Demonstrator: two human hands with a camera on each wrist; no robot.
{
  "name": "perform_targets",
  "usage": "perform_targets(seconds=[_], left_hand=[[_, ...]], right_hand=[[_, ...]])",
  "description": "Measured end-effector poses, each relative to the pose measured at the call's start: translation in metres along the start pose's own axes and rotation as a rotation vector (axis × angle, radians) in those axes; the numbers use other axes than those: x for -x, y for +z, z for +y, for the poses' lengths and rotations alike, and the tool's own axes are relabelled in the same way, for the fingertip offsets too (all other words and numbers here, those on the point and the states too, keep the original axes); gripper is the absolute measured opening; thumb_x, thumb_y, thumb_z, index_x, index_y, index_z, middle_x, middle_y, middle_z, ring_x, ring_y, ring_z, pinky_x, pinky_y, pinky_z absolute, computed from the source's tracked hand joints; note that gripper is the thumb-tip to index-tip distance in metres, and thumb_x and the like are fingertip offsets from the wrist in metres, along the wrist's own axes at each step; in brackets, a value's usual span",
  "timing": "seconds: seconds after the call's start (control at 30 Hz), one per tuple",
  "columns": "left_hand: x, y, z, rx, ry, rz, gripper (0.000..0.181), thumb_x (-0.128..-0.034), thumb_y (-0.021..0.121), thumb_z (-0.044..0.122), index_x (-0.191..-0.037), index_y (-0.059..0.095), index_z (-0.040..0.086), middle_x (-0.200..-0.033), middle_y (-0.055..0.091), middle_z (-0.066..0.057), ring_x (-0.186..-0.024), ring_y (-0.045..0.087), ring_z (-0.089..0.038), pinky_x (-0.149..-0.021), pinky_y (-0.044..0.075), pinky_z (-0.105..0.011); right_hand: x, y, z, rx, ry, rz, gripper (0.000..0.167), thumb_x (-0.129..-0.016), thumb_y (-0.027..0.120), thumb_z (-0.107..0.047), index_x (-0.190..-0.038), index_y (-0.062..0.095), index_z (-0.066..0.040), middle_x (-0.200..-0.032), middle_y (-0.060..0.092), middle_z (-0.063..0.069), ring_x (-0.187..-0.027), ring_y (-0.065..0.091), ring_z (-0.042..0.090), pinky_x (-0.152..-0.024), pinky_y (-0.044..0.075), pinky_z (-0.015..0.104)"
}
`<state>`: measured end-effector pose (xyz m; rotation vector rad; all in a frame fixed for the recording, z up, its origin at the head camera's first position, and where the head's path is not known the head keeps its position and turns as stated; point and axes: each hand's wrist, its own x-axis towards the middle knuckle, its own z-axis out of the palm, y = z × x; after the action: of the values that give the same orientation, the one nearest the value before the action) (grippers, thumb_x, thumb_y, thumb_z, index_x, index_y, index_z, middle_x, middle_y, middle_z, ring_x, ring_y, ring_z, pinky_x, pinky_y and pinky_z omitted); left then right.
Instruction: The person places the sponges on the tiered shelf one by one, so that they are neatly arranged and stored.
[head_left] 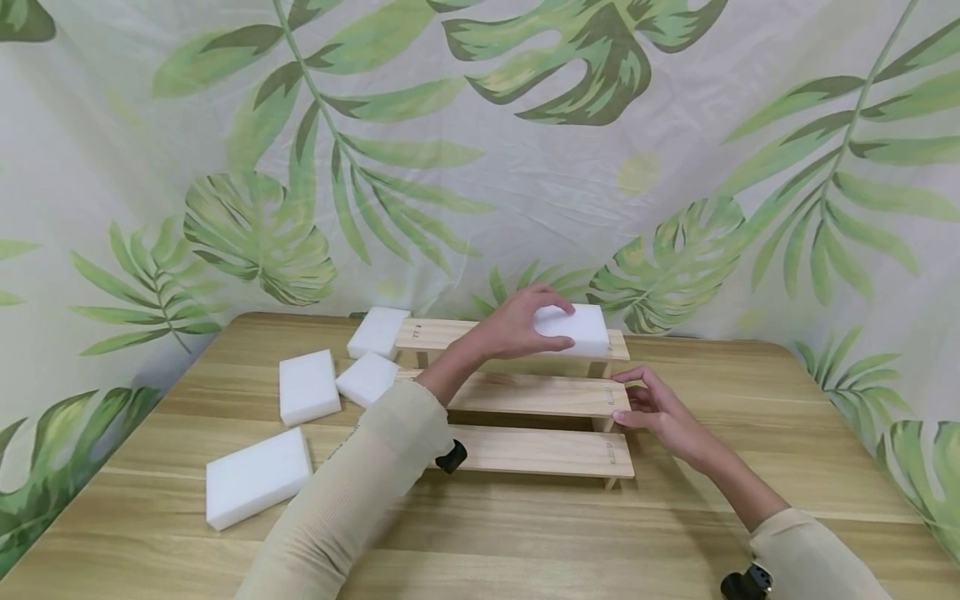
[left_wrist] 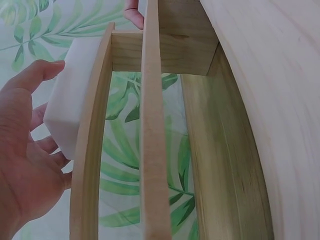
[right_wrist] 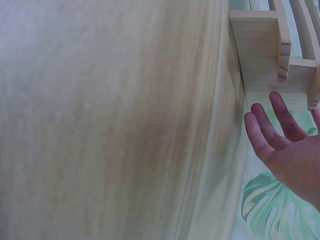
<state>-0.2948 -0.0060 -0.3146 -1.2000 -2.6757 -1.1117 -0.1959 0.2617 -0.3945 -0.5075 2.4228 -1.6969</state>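
A three-tier wooden display stand [head_left: 536, 450] stands on the table, its steps rising toward the back. My left hand [head_left: 517, 325] holds the left end of a white foam block [head_left: 588, 329] between thumb and fingers, at the right end of the top tier. In the left wrist view the block [left_wrist: 75, 95] lies against that tier, with the left hand [left_wrist: 30, 150] around its side. At the stand's right end, my right hand [head_left: 660, 412] grips the middle tier by its end with thumb and forefinger. The other fingers [right_wrist: 282, 120] extend below the tier in the right wrist view.
Several more white foam blocks lie left of the stand: one at the front [head_left: 258, 477], one farther back [head_left: 309, 386], one near the middle tier [head_left: 367, 379] and one by the top tier [head_left: 377, 332]. A leaf-patterned cloth [head_left: 555, 183] hangs behind the wooden table [head_left: 525, 542].
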Motion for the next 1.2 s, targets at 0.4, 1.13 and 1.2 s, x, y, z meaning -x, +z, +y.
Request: perform_targets(seconds=[0.4,1.13,1.2], left_hand=[[0.016,-0.022,0.004,0.048,0.037,0.027,0.047,-0.0897,0.081,0.022,-0.131,0.067,0.004,-0.145,0.054,-0.015,-0.138,0.045,-0.030,-0.111,0.041,-0.048],[0.098,-0.062,-0.009,-0.048,0.047,0.074,0.041,-0.0908,0.080,0.022,-0.126,0.068,0.004,-0.134,0.059,-0.009,-0.128,0.054,-0.028,-0.108,0.044,-0.050],[0.106,-0.065,-0.013,-0.049,0.055,0.083,0.041,-0.0907,0.080,0.020,-0.125,0.068,0.002,-0.132,0.060,-0.010,-0.126,0.056,-0.029,-0.106,0.046,-0.051]], right_hand=[[0.000,0.000,0.000,0.004,-0.011,-0.001,0.049,-0.097,0.063,-0.004,-0.138,0.038,0.009,-0.130,0.057,0.032,-0.113,0.060,0.027,-0.089,0.054,0.027],[0.001,0.000,0.001,-0.008,-0.018,-0.012,0.049,-0.098,0.063,-0.003,-0.137,0.037,0.010,-0.124,0.060,0.031,-0.106,0.063,0.018,-0.087,0.055,0.027],[0.001,0.001,0.001,-0.008,-0.017,-0.011,0.049,-0.098,0.063,-0.003,-0.137,0.037,0.010,-0.124,0.060,0.030,-0.105,0.063,0.018,-0.087,0.055,0.027]])
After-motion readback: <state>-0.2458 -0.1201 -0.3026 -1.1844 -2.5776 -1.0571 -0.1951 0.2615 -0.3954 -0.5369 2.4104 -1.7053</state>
